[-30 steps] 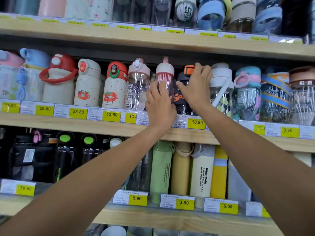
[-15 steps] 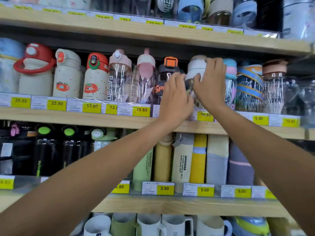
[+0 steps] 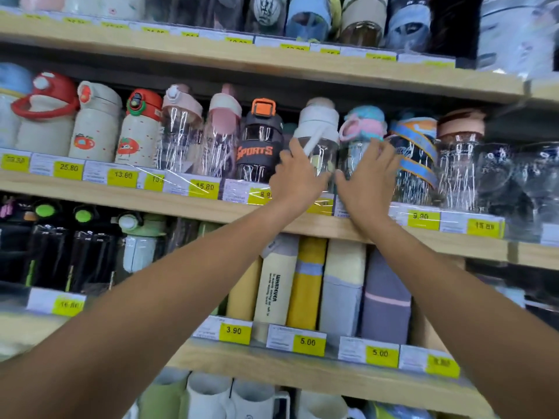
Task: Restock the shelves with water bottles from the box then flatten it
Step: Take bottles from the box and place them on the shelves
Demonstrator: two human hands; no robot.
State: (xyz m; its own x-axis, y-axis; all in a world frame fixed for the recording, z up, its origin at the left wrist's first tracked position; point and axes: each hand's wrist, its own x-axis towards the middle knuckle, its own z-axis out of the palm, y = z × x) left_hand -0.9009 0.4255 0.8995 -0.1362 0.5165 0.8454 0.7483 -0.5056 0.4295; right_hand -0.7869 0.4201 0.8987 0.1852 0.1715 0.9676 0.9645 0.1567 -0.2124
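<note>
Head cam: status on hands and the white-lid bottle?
Hands open: left hand against white-lid bottle, right hand against blue-pink-lid bottle. Both bottles upright in row. SPORTS bottle tight alongside.

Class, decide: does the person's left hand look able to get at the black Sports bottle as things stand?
Probably yes. The left hand rests right beside the Sports bottle, which stands in the front row of the shelf with nothing before it.
</note>
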